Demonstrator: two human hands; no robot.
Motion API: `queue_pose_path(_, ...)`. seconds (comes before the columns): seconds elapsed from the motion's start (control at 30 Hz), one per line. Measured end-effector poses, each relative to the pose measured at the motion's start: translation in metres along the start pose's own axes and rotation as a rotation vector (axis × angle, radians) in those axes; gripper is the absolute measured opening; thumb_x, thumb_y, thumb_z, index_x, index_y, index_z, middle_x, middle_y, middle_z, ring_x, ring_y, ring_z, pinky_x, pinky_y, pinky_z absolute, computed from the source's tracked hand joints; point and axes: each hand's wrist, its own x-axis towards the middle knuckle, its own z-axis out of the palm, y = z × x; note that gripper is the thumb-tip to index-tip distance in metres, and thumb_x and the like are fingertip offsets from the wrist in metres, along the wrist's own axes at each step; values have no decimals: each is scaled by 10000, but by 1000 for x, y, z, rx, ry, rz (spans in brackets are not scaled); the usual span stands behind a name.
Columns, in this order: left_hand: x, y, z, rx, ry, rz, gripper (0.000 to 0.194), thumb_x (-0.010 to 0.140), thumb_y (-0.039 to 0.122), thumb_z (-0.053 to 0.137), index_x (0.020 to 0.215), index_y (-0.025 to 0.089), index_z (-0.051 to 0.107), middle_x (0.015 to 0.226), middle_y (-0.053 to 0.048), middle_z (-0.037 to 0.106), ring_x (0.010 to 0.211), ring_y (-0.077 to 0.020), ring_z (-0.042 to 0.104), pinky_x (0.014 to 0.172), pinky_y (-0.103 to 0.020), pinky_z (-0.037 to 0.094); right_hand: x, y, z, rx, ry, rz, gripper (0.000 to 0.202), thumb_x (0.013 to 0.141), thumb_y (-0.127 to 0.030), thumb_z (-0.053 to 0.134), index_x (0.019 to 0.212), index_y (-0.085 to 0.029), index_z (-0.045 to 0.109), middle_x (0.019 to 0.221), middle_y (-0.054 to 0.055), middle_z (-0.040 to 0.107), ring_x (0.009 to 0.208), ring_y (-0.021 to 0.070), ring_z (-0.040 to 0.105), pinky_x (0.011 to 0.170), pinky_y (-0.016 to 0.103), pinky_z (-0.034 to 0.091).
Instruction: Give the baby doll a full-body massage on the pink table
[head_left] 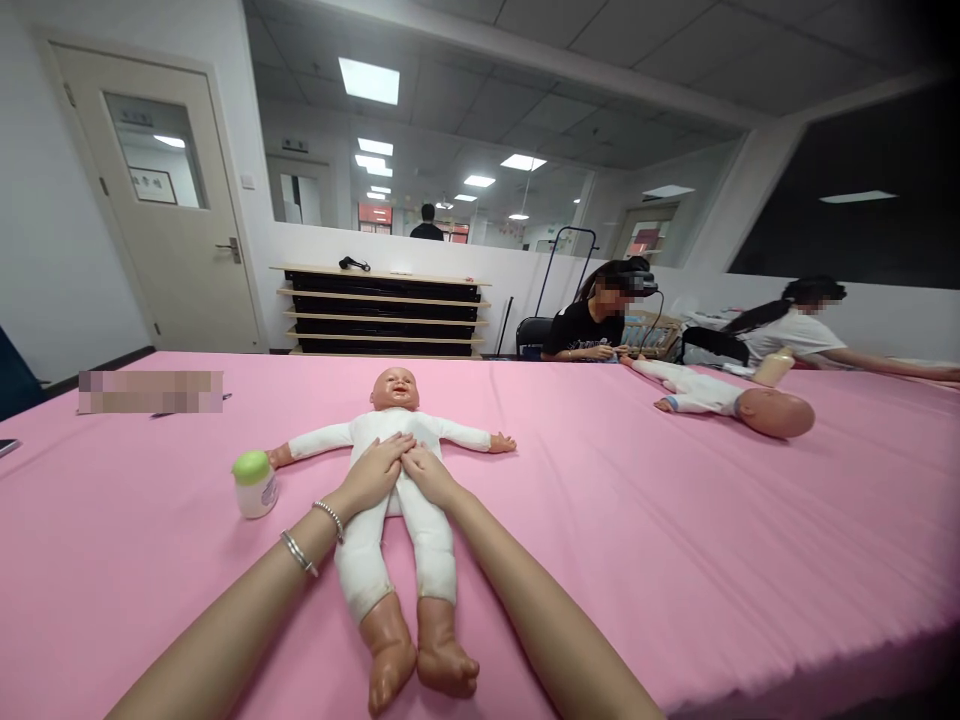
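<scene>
The white cloth-bodied baby doll with brown moulded head [386, 424] lies face-up at frame centre on the pink-covered table [660, 540]. Left hand [377, 474] and right hand [429, 474] rest on its torso. A green-lidded whitish jar [256, 492] stands upright, left of centre.

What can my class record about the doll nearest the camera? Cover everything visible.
The baby doll lies on its back on the pink cloth, head away from the camera, feet nearest. Its torso, arms and legs are white and look like fabric; the bald head, hands and feet are brown and glossy, like plastic. Its arms spread wide. One hand is close to the green-lidded jar. The person's left grip and right grip rest on its lower torso, hiding part of it.
</scene>
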Motion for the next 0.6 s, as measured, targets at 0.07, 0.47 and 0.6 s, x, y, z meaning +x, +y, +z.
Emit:
queue_pose_path(0.07, -1, -9, 3, -26, -33, -96, 485, 895, 365, 290, 1359, 255, 380, 1457, -13, 270, 1371, -226, 147, 1090, -520, 68, -9, 8, -2, -18, -12, 24, 471, 900, -362, 246, 1339, -258, 381, 1450, -7, 253, 1401, 139, 157, 1172, 446, 29)
queue_pose_path(0.47, -49, 41, -51, -494, 626, -98, 435, 882, 428, 320, 1176, 194, 538, 1310, -35, 491, 1288, -191, 350, 1093, -361, 261, -24, 11, -9, 234, 433, 188, 637, 855, -550, 262, 1397, -214, 282, 1455, 23, 250, 1391, 137, 194, 1188, 339, 158)
queue_pose_path(0.6, -63, 66, -71, -554, 575, -29, 426, 880, 424, 351, 1215, 214, 509, 1276, -47, 514, 1200, -222, 457, 1001, -394, 396, -16, 7, -5, 198, 190, 90, 599, 852, -530, 307, 1371, -232, 339, 1464, -11, 221, 1406, 132, 136, 1204, 355, 71)
